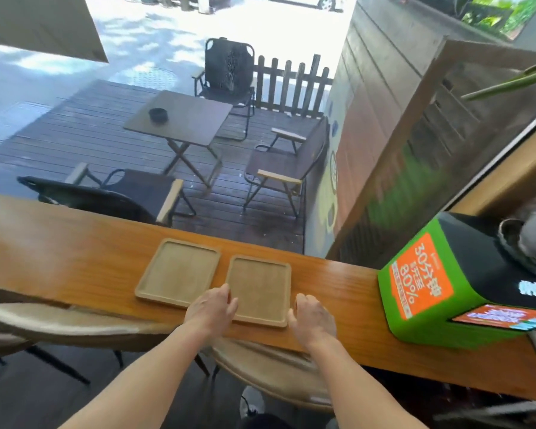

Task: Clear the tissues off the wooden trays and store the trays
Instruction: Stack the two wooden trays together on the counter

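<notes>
Two pale wooden trays lie side by side on the wooden counter [75, 261]. The left tray [177, 270] and the right tray [259, 289] both show bare insides, with no tissue on them. My left hand [212, 308] rests on the near left corner of the right tray, fingers curled over its rim. My right hand [313, 317] touches that tray's near right corner from the side. Whether the tray is lifted off the counter I cannot tell.
A green and black box [430, 289] with orange labels stands on the counter at the right. Beige chair seats [75, 323] sit below the counter's near edge. Beyond the counter lies a deck with a folding table [180, 119] and several chairs.
</notes>
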Tool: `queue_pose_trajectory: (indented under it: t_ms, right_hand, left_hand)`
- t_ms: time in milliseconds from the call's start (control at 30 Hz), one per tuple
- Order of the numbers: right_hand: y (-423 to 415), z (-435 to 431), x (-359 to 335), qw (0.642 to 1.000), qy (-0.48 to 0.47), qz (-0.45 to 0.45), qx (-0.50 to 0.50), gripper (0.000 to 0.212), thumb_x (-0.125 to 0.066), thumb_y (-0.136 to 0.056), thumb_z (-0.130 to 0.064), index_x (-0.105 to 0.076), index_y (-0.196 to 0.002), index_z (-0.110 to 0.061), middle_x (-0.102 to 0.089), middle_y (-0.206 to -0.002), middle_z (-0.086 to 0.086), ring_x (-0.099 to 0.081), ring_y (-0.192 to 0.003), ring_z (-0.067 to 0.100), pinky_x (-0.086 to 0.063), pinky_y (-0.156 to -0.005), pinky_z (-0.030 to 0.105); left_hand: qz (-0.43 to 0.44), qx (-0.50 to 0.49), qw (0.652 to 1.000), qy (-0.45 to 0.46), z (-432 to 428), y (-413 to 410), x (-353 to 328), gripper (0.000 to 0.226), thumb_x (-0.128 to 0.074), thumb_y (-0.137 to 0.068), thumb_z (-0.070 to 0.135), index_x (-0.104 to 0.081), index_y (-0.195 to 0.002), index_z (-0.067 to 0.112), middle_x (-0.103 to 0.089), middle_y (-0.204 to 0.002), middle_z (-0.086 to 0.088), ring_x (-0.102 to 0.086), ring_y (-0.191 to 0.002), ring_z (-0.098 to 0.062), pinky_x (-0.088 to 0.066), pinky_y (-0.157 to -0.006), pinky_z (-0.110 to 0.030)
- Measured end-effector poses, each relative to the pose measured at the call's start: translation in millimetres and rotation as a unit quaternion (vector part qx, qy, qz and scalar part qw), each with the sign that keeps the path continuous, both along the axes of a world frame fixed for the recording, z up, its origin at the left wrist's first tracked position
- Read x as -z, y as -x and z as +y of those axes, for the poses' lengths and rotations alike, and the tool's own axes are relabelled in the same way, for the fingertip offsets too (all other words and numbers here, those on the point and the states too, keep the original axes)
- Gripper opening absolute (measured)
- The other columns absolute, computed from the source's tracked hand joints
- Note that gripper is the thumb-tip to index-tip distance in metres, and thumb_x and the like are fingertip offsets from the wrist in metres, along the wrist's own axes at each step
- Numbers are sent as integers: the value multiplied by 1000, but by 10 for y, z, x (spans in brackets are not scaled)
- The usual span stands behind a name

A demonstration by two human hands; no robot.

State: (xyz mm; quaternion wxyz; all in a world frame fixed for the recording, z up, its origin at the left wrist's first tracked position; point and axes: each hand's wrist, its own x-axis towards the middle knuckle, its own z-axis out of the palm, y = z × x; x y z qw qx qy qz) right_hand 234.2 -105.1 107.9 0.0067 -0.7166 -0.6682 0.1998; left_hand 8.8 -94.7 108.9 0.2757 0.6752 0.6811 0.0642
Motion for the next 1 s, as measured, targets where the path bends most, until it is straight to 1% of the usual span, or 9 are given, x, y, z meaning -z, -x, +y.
queue_pose_trajectory:
  t_ms: [133,267,400,533,633,733,833,933,1000]
  right_hand:
    - [-31,372,202,1000,5,15,0,13,-47,-97,-36,-49,-92,-25,-58,-98,-3,-58,-85,17,-44,-67,30]
    - [-2,611,455,999,41,20,2,17,-46,-97,-35,-55,-99,-21,-58,-99,-1,-60,-87,19,-51,-72,33]
    - [47,685,654,997,70,21,19,13,-46,-96,-33,-53,-97,-22,-56,-93,-1,-58,-80,17,-51,-67,32]
    - [113,797,815,995,81,15,53,9,-48,-95,-34,-50,-96,-25,-54,-92,-3,-55,-77,15,-46,-61,29]
    - [171,872,934,993,90,9,80,18,-49,-94,-36,-53,-106,-22,-54,-97,-2,-56,-84,17,-46,-64,31]
    - [243,906,1067,989,96,2,111,29,-54,-93,-38,-50,-117,-22,-53,-106,0,-55,-92,19,-43,-65,31]
    - [327,928,1189,983,100,1,153,42,-59,-91,-39,-46,-127,-20,-49,-115,2,-54,-98,19,-40,-66,29]
    - [357,932,1298,969,103,35,224,57,-64,-90,-39,-40,-137,-19,-47,-128,5,-53,-110,22,-43,-73,28]
    - [380,908,1340,949,98,78,289,60,-66,-89,-38,-38,-139,-20,-46,-135,6,-49,-117,24,-43,-79,30]
  left_hand:
    - [22,-7,1000,11,273,-33,121,22,-46,-99,42,-51,-87,24,-63,-86,3,-62,-78,-18,-54,-74,-38]
    - [37,-5,998,40,526,-22,304,22,-45,-99,40,-52,-90,22,-63,-89,0,-63,-82,-22,-55,-76,-41]
    - [53,-6,995,81,626,29,495,22,-44,-99,39,-53,-95,19,-63,-93,-3,-63,-86,-26,-54,-78,-42]
    - [58,-11,994,93,691,94,725,22,-44,-99,41,-51,-96,21,-63,-91,0,-63,-83,-22,-56,-77,-41]
    - [66,-4,994,92,808,109,867,22,-46,-98,44,-48,-98,23,-61,-91,2,-63,-81,-19,-57,-74,-39]
    - [73,-12,992,107,928,83,970,24,-48,-97,47,-45,-101,23,-59,-92,2,-62,-81,-19,-57,-71,-36]
    - [83,-12,988,128,999,71,1088,31,-53,-94,50,-42,-101,22,-58,-94,0,-62,-83,-21,-57,-71,-38]
    - [82,-29,985,147,1012,50,1180,38,-57,-92,52,-41,-101,19,-57,-95,-2,-62,-85,-24,-55,-70,-37]
    - [59,-78,984,152,994,-3,1216,40,-60,-91,51,-43,-100,16,-57,-96,-4,-61,-87,-25,-55,-73,-39]
